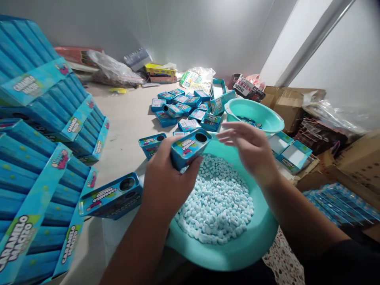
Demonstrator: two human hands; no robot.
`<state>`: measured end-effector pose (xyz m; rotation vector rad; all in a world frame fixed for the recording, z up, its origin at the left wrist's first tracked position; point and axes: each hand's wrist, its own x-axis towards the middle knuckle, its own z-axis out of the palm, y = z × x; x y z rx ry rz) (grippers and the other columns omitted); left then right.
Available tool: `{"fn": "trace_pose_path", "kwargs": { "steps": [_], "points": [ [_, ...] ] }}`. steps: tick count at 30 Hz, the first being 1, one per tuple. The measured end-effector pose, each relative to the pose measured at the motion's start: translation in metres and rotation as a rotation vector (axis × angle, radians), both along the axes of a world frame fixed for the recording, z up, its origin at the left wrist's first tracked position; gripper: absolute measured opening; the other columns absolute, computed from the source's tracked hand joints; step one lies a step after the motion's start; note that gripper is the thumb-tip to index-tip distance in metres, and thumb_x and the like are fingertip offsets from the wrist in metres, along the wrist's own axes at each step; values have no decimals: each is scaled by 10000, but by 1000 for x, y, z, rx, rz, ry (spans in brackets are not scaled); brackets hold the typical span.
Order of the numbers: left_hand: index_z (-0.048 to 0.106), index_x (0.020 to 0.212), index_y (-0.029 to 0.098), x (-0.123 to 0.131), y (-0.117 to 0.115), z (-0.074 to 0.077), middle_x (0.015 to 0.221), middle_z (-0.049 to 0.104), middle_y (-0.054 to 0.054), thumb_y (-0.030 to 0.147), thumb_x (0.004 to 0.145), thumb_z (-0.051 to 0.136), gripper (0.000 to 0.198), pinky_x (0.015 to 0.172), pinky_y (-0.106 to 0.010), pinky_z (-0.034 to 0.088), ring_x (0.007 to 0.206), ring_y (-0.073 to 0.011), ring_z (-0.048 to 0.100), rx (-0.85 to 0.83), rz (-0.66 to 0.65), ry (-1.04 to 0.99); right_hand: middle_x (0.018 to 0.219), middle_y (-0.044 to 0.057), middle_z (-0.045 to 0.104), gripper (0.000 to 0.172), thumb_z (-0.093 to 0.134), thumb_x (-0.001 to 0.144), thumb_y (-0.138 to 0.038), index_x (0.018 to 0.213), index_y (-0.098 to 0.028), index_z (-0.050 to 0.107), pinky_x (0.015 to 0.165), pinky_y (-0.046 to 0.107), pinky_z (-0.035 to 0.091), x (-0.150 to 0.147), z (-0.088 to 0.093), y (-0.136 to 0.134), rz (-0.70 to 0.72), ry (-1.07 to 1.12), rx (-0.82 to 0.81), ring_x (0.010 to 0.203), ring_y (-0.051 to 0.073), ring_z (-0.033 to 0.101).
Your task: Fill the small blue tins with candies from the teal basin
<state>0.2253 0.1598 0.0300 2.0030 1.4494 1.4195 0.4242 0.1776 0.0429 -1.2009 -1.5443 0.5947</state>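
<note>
My left hand [170, 178] is wrapped round a blue candy tin [190, 148] with a round dark hole in its top, tilted above the near basin. Over the basin's right rim is my right hand [249, 148], slightly blurred, its fingers stretched toward the tin with nothing visible in them. Below both hands, a large turquoise basin [225, 255] holds many small pale blue and white candies [216, 206]. Beside my left forearm stands another tin [111, 196] with an open hole, and a further holed tin [151, 143] is just behind my left hand.
Stacked display boxes [32, 221] full of blue packs rise on the left. Several blue tins [184, 105] lie scattered at the back. A smaller turquoise basin [252, 105] with dark blue pieces stands behind the large one. Cardboard boxes [347, 166] crowd the right side.
</note>
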Motion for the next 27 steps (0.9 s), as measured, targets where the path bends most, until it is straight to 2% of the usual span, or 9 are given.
{"fn": "trace_pose_path", "kwargs": {
  "steps": [3,5,8,11,15,18,21,25,27],
  "points": [
    [557,1153,237,0,-2,3,1126,682,-54,397,840,726,390,908,-355,552,1075,-251,669,-25,133,-58,1168,82,740,297,732,817,-290,1112,-275,749,927,471,548,-6,-26,3,277,-337,-321,1072,283,682],
    [549,1151,247,1,-3,4,1132,677,-47,411,844,720,388,920,-356,549,1084,-250,667,-38,156,-67,1336,103,661,575,830,724,-434,1262,-286,693,983,492,517,-17,-42,-3,481,-509,-481,1204,329,613],
    [553,1155,249,2,-3,3,1100,691,-35,383,833,735,394,887,-342,558,1051,-241,677,-17,147,-58,1506,101,511,955,898,558,-575,1415,-298,579,1068,472,454,-32,-52,-19,640,-562,-541,1360,354,479],
    [569,1154,233,2,-2,0,1068,708,-29,333,825,742,385,846,-316,559,1012,-226,684,7,101,-25,1489,98,528,930,900,559,-566,1390,-269,606,1106,426,420,-33,-46,-28,736,-474,-557,1355,323,489],
    [592,1156,213,1,5,-5,1061,717,-30,265,787,765,411,818,-284,558,988,-213,692,93,60,-7,1425,110,590,780,803,722,-566,1386,-202,614,1137,419,379,-32,-37,-32,851,-348,-712,1330,306,518],
    [601,1145,203,1,8,-8,1052,719,-33,250,783,767,401,806,-269,557,973,-204,695,124,70,-7,1387,92,625,654,703,813,-600,1330,-202,659,1144,430,365,-40,-40,-38,781,-189,-873,1318,305,529],
    [602,1156,182,2,8,-9,1060,717,-47,248,789,761,405,823,-269,555,987,-205,693,122,68,2,1268,67,697,570,626,842,-650,1200,-218,725,1111,469,394,-56,-47,-49,586,87,-987,1240,309,581],
    [594,1163,171,3,9,-10,1072,711,-48,237,790,762,414,863,-260,546,1009,-198,687,128,31,20,1226,66,712,582,579,829,-697,1166,-244,721,1099,521,398,-79,-51,-61,273,364,-1173,1188,320,616],
    [586,1161,184,3,9,-11,1070,707,-34,228,794,761,409,854,-241,542,1000,-181,685,129,9,22,1208,88,716,607,514,853,-702,1209,-246,696,1069,549,426,-88,-53,-62,213,433,-1144,1132,317,655]
  ]
}}
